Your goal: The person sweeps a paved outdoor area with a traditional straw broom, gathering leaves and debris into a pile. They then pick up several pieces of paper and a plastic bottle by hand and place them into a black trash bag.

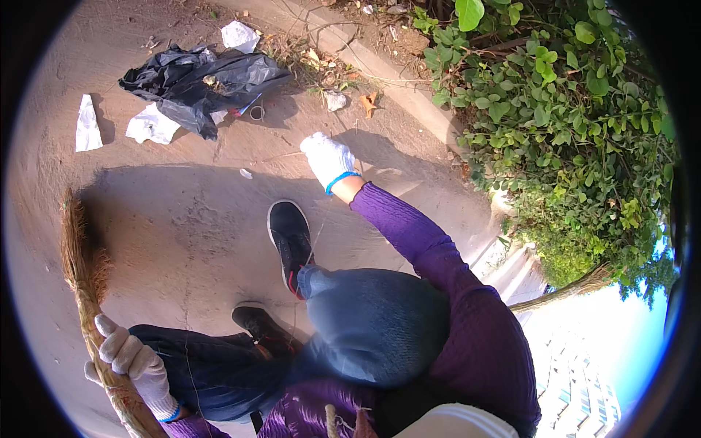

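My left hand [131, 356], in a white knit glove, grips the handle of a natural-fibre broom [85, 284] at the lower left. The broom's bristles point up the picture and rest near the ground. My right hand [329, 160], gloved in white with a blue cuff edge, reaches out over the pavement with its fingers curled closed. From those fingers a thin dry stem [282, 157] runs out to the left. Beyond it lies a crumpled black plastic bag [202, 82], with white paper pieces [150, 125] partly beneath it and a folded white paper [87, 123] beside it.
Another crumpled white paper [240, 36] lies behind the bag. A low concrete kerb [394, 82] borders a leafy green hedge [526, 104]. Near it are a pale stone [334, 101] and a dry brown leaf [369, 104]. My dark shoes [288, 235] stand on the pavement.
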`<state>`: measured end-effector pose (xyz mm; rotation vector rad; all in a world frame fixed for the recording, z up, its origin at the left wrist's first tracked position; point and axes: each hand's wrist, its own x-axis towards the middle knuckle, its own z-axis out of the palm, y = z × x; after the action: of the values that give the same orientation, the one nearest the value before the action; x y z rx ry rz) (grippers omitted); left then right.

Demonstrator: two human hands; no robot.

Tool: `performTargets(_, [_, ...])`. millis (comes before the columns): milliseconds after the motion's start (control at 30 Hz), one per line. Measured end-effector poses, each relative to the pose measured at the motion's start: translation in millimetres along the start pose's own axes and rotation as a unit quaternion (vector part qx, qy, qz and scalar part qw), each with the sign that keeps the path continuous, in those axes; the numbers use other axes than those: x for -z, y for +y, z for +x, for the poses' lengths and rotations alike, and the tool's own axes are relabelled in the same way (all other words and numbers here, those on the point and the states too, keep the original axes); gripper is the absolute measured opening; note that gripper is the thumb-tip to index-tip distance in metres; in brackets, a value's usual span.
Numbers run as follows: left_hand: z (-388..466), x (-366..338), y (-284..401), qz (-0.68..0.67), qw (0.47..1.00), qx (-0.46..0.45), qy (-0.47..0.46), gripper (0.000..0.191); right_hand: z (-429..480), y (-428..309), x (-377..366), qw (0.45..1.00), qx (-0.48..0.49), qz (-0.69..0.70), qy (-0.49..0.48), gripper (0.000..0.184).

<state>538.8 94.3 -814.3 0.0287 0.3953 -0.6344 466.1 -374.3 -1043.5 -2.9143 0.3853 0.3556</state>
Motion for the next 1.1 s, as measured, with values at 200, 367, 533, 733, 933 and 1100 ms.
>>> performTargets(200, [11,1,-6,0.008,1.0,0.021,0.021,0.069,-20,19,-2,0.997,-0.03,0.045,0.059,0.016])
performTargets(367, [19,1,-4,-0.01,1.0,0.011,0.019,0.072,-41,31,6,0.946,-0.177,0.256,0.089,0.019])
performTargets(533, [21,1,-3,-0.014,0.999,-0.013,-0.048,0.067,-40,39,13,0.97,-0.029,0.001,0.242,0.014])
performTargets(733, [19,4,-7,-0.008,0.998,-0.029,-0.047,0.071,-33,21,3,0.887,-0.11,0.426,0.138,0.026])
performTargets(933, [15,1,-6,-0.002,0.999,-0.032,-0.038,0.068,-18,-22,-1,0.983,0.177,0.039,0.028,0.018])
performTargets(1100, [12,0,-4,-0.004,0.998,-0.033,-0.057,0.066,3,-41,-15,0.944,0.323,0.014,-0.062,0.015])
